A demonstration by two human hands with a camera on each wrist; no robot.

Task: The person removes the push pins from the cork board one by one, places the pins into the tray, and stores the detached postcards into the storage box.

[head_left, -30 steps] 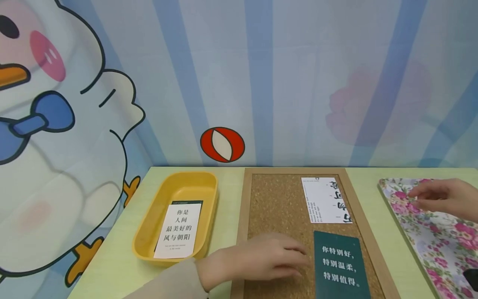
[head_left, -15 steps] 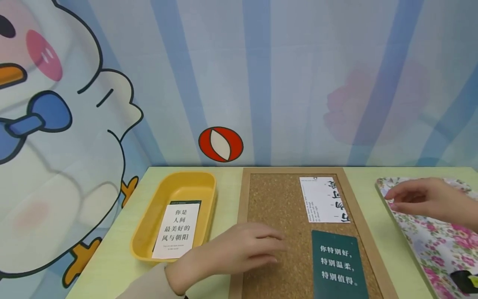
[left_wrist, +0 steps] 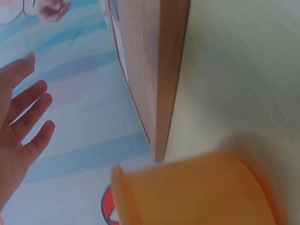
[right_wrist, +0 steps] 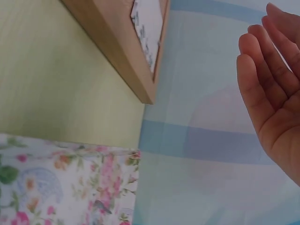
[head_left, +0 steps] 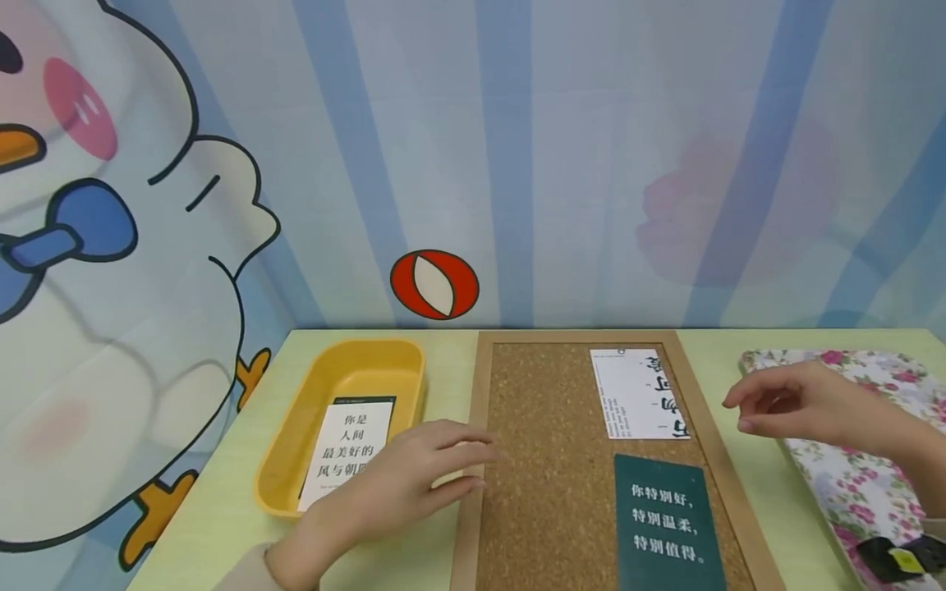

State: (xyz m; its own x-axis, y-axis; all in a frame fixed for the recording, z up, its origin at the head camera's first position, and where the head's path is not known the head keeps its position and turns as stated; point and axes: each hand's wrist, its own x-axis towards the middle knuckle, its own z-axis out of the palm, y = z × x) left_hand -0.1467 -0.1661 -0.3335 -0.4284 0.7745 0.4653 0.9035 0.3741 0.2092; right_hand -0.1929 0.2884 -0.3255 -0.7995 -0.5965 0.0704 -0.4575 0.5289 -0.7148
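My left hand (head_left: pixel 414 472) hovers over the right rim of a yellow tray (head_left: pixel 423 361), its fingers relaxed and nothing between them. In the left wrist view the fingers of that hand (left_wrist: pixel 23 112) are loosely spread. Inside the tray lie a white printed card (head_left: pixel 343 447) and a dark green card (head_left: pixel 393 400) beneath it. My right hand (head_left: pixel 805 402) hangs between the cork board (head_left: pixel 547 460) and the floral tray (head_left: pixel 835 468), thumb and forefinger slightly apart, with no object visible in them. On the board are a white card (head_left: pixel 639 394) and a green card (head_left: pixel 668 525).
The board has a raised wooden frame (head_left: pixel 488 394). A small pin or clip (head_left: pixel 621 351) marks the white card's top edge. Behind the pale green table (head_left: pixel 451 361) hangs a cartoon backdrop (head_left: pixel 576 164). A black band (head_left: pixel 897 558) is at the right wrist.
My left hand has drawn left from the green card on the board to the yellow tray. The right hand has moved left from above the floral tray towards the board.
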